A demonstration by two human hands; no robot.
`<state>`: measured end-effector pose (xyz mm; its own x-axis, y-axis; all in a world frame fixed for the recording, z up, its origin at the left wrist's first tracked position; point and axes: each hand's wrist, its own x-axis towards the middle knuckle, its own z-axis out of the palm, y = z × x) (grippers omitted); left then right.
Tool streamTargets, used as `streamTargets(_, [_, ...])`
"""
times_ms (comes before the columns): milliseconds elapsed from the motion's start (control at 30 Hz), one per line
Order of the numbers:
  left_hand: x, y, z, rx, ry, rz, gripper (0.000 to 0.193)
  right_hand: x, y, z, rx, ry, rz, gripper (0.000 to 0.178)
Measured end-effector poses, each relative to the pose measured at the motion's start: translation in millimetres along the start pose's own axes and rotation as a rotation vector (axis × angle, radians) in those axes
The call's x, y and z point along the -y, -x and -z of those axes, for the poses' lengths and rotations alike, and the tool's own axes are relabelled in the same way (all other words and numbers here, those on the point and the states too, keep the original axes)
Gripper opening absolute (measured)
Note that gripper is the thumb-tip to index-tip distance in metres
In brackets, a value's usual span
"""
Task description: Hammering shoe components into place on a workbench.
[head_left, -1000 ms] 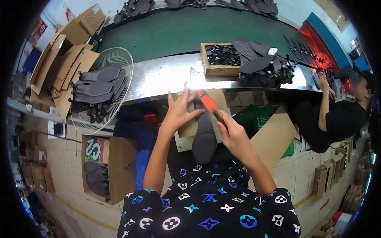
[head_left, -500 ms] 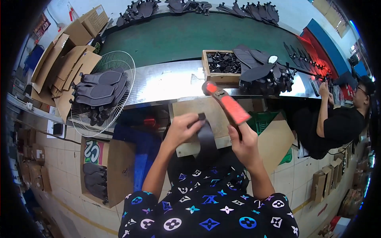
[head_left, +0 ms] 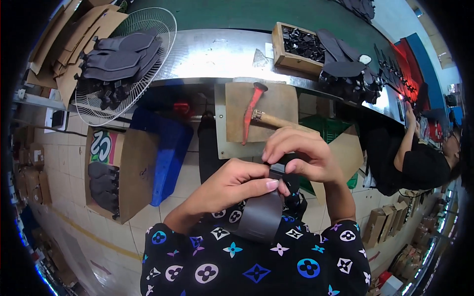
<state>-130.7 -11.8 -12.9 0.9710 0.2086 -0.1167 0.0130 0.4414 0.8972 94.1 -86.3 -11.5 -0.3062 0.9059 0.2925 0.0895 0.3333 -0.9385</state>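
Observation:
Close to my body I hold a dark grey curved strap piece whose wide end hangs down toward my lap. My left hand pinches it near its narrow end. At that end sits a small black clip, and the fingers of my right hand are closed around it. Just beyond my hands, a hammer with a red head and a wooden handle lies on a brown board. My right hand hides the end of its handle.
On the metal bench, a wooden box holds small black clips beside a pile of dark pieces. A wire basket of similar pieces stands left, above a cardboard box and a blue bin. A co-worker sits right.
The hammer has left my right hand and now lies on the board. The strap piece has come nearer to my body, and both hands have met at its clip. The view has tilted down.

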Motion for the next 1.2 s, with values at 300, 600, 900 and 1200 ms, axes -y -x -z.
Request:
streamTargets(300, [7.4,-26.2,16.9,0.300,0.147,0.082,0.024,0.9,2.0,17.4,0.151,0.041,0.139,0.022])
streamTargets(600, [-29.9,-46.4,56.3,-0.817,-0.544,-0.405,0.023,3.4,40.4,112.9,-0.743,0.917,-0.104,0.020])
streamTargets(900, [-45.4,45.2,213.8,-2.096,-1.240,-0.456,0.058,-22.3,123.3,211.3,-1.316,1.185,-0.520,0.028])
streamTargets(1200, [-17.9,-9.8,173.6,-1.593,-1.208,-0.614,0.039,-24.9,52.8,251.6,-1.025,1.296,-0.384,0.033])
